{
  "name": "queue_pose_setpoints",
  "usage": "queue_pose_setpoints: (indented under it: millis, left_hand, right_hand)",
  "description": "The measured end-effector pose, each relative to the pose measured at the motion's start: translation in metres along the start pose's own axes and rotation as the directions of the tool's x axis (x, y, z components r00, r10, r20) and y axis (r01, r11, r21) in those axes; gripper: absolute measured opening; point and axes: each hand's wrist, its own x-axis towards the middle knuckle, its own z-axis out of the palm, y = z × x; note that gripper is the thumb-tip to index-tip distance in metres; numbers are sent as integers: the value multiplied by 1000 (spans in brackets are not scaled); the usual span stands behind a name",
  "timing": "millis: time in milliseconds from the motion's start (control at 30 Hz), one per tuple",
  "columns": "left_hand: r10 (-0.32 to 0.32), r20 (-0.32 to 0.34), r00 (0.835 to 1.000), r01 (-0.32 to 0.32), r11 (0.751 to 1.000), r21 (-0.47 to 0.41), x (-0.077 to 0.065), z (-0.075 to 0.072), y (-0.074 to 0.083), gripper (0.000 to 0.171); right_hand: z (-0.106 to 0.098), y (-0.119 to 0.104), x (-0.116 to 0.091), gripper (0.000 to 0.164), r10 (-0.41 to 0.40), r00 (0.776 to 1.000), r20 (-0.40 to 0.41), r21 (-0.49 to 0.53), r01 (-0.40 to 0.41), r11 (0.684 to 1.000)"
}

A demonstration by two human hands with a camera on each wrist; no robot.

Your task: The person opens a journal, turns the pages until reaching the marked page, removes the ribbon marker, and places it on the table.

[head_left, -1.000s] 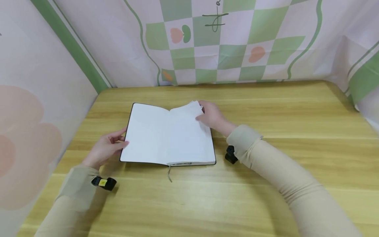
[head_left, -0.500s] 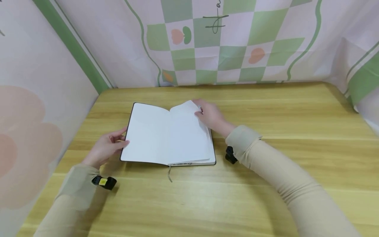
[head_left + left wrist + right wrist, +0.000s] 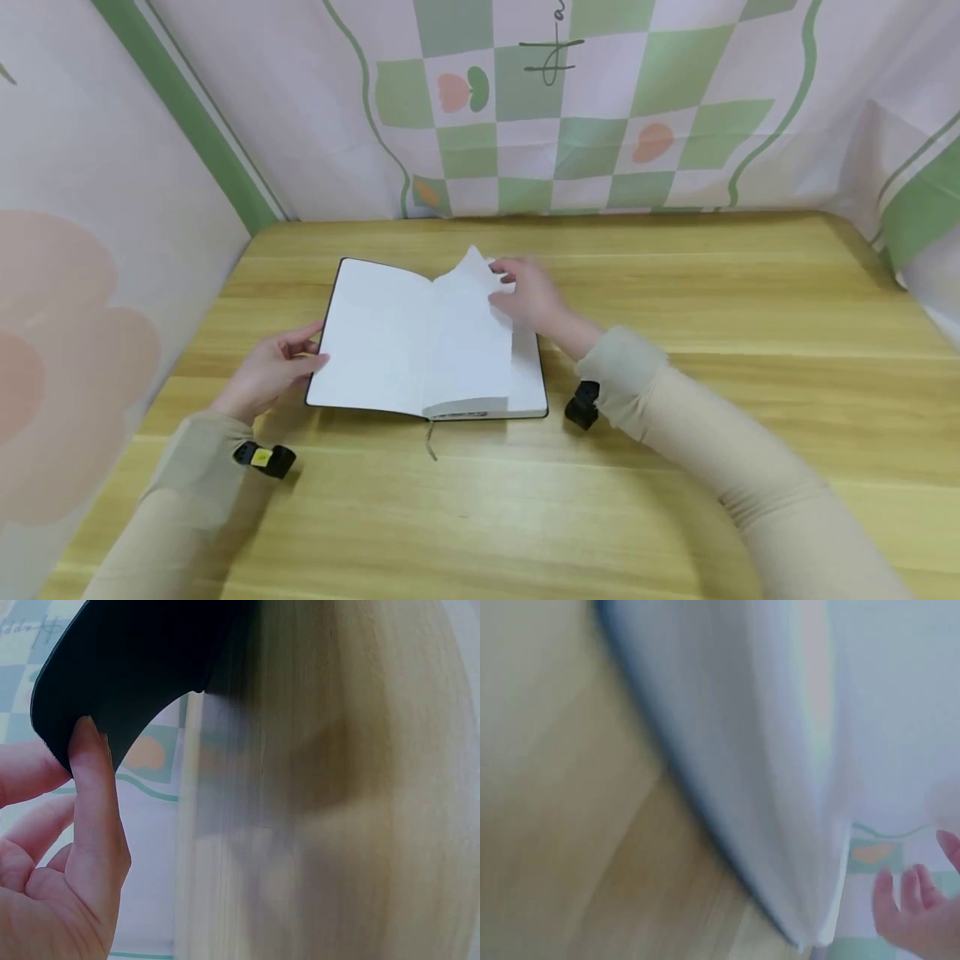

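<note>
A dark-covered notebook (image 3: pixel 367 342) lies spread on the wooden table, with blank white pages showing. My left hand (image 3: pixel 262 375) pinches its left edge between thumb and fingers; the left wrist view shows the black cover (image 3: pixel 142 667) raised off the table there. On the right half, a loose-standing page (image 3: pixel 468 358) rises and bends leftward, its top corner pointing up. My right hand (image 3: pixel 536 300) is at that page's upper right edge, thumb and fingers spread apart. In the right wrist view the right hand's fingers (image 3: pixel 910 889) are extended beside the blurred pages.
A grey ribbon bookmark (image 3: pixel 431 442) trails from the notebook's bottom onto the wooden table (image 3: pixel 465 517). A green-and-white checked curtain (image 3: pixel 592 150) hangs behind the table's far edge, and a flowered curtain (image 3: pixel 75 167) borders the left side.
The page at the right hand has lifted and shifted leftward, baring the sheets beneath along the right edge. The right hand's fingers have spread. My left hand keeps its hold.
</note>
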Motion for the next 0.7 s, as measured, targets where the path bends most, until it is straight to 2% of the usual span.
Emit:
queue_pose_setpoints:
  millis: [33,67,100,167,200,233,267,300,333,400,533,600,667,700]
  left_hand:
    - [4,1,1000,-4,1000,-1,0,0,0,64]
    - [8,3,1000,-8,1000,-4,0,0,0,64]
    - [9,4,1000,-9,1000,-8,0,0,0,64]
    - [11,7,1000,-10,1000,-13,0,0,0,64]
    - [11,7,1000,-11,1000,-15,0,0,0,64]
    - [8,6,1000,-8,1000,-12,0,0,-1,64]
    - [6,5,1000,-6,1000,-12,1,0,-1,64]
    - [6,4,1000,-6,1000,-12,1,1,-2,65]
    - [5,3,1000,-5,1000,-9,1,1,-2,65]
    - [6,2,1000,-6,1000,-7,2,1,-2,65]
    - [12,9,1000,-12,1000,-16,3,1,-2,64]
    - [16,15,1000,-15,1000,-23,4,0,-1,65]
    - [19,23,1000,-18,999,-32,4,0,-1,65]
    - [20,28,999,-19,999,-40,5,-1,-1,65]
  right_hand:
    - [0,-3,-1,49,35,999,35,87,-38,995]
    - [0,-6,-3,51,65,995,73,192,-78,978]
    - [1,-10,-4,53,82,990,114,304,-113,946]
    - [2,-17,-7,54,100,977,187,495,-181,850]
    - [2,-20,-8,54,92,971,220,571,-204,795]
    - [3,-23,-9,53,71,967,245,621,-213,755]
    - [5,-25,-10,53,44,963,265,651,-213,728]
    - [6,-28,-11,53,14,959,283,664,-206,719]
    - [8,-29,-12,53,-10,954,298,660,-199,725]
    - [11,-32,-13,53,-52,944,326,629,-175,757]
    - [21,-37,-15,52,-107,924,368,518,-108,848]
    - [27,-39,-15,52,-128,916,381,425,-50,904]
    - [33,-40,-15,52,-153,904,399,283,37,958]
    - [37,-40,-15,52,-163,897,411,201,85,976]
